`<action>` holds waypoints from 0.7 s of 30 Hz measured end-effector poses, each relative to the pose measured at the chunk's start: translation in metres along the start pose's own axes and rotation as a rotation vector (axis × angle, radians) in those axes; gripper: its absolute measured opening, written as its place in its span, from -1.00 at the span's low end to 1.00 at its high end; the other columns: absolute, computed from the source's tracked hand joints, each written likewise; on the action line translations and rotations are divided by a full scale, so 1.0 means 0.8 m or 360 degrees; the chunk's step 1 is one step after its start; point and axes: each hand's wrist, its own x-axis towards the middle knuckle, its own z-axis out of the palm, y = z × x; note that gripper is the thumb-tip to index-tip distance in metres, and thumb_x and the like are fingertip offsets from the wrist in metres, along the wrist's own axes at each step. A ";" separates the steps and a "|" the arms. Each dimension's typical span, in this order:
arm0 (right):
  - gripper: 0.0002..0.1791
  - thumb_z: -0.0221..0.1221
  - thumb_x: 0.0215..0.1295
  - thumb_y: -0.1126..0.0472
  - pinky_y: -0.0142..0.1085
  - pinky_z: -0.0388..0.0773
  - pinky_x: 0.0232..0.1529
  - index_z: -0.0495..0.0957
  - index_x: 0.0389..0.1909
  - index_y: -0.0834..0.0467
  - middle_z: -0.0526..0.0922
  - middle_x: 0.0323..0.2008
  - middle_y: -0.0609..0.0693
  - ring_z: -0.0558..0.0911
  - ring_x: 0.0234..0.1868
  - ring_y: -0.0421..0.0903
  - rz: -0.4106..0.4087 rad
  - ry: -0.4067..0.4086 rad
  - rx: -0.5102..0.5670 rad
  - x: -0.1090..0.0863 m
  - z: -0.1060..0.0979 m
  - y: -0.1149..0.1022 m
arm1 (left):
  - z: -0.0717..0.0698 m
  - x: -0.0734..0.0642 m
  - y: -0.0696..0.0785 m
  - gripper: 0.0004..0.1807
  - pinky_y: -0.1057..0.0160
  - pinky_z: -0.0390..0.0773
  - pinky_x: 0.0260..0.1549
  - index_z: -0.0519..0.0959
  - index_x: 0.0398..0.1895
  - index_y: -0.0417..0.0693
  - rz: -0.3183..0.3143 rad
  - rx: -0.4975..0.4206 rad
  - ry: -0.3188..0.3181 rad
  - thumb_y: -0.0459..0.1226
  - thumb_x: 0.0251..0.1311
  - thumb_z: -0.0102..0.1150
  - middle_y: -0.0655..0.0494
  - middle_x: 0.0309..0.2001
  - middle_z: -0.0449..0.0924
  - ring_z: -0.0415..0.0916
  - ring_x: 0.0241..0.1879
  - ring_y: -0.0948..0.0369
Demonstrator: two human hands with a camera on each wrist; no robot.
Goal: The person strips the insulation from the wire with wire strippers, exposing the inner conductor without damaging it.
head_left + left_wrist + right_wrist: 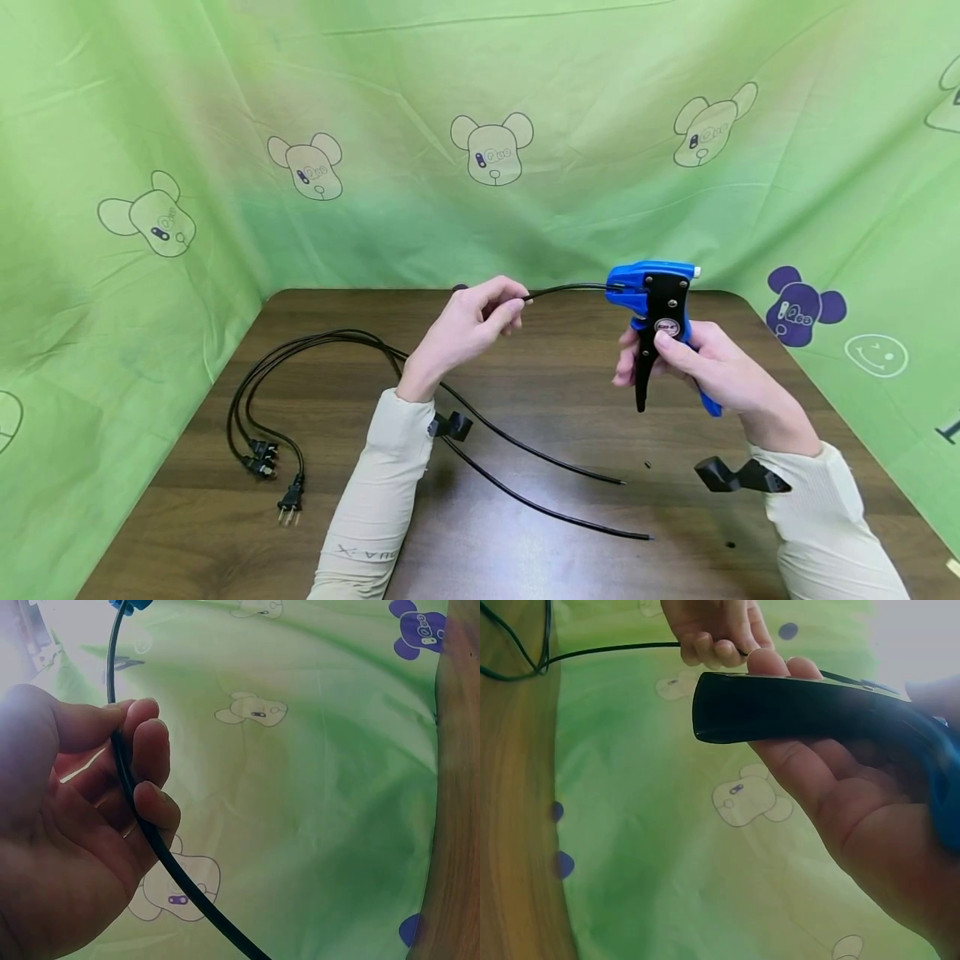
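My left hand point(472, 325) pinches a black power cord point(161, 847) between thumb and fingers, above the table. From there the cord arcs right, and its end sits in the jaws of a blue and black wire stripper point(663, 304). My right hand point(712, 362) grips that wire stripper by its handles, fingers around the black one point(780, 709). The cord's tip is hidden inside the tool's head. Two other cord ends point(600, 477) lie on the table below my hands, each with a short lighter tip.
Cord loops and several black two-pin plugs point(291, 497) lie at the left of the brown wooden table point(225, 533). Small dark scraps point(730, 544) are on the table at the right. A green printed cloth point(390, 225) hangs around the back and sides.
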 end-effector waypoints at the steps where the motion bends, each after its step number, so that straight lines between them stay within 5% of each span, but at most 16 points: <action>1: -0.63 -0.40 0.55 0.44 -0.26 0.63 0.01 0.35 0.08 0.49 0.68 -0.10 0.14 0.74 -0.07 0.03 -0.0002 0.0000 0.0003 0.000 0.000 0.000 | 0.000 0.000 0.000 -0.86 0.32 0.57 -0.39 0.58 -0.09 -0.04 0.0002 -0.0002 -0.0008 -0.25 0.43 0.05 -0.06 -0.38 0.64 0.57 -0.42 0.16; 12: -0.63 -0.39 0.55 0.44 -0.26 0.64 0.00 0.38 0.06 0.46 0.69 -0.12 0.13 0.75 -0.09 0.03 -0.0011 0.0011 0.0002 0.000 0.002 0.001 | -0.001 -0.002 0.001 -0.87 0.33 0.53 -0.44 0.61 -0.12 0.01 0.0009 0.0014 -0.0050 -0.24 0.41 0.08 0.03 -0.42 0.63 0.59 -0.41 0.07; 21: -0.75 -0.17 0.38 0.62 -0.25 0.64 -0.21 0.46 -0.12 0.42 0.68 -0.37 0.12 0.71 -0.35 0.03 -0.0060 0.0119 -0.0205 0.000 0.012 0.002 | -0.002 -0.002 -0.001 -0.86 0.30 0.52 -0.43 0.62 -0.10 0.01 0.0022 0.0062 -0.0067 -0.23 0.41 0.08 0.05 -0.43 0.62 0.58 -0.40 0.03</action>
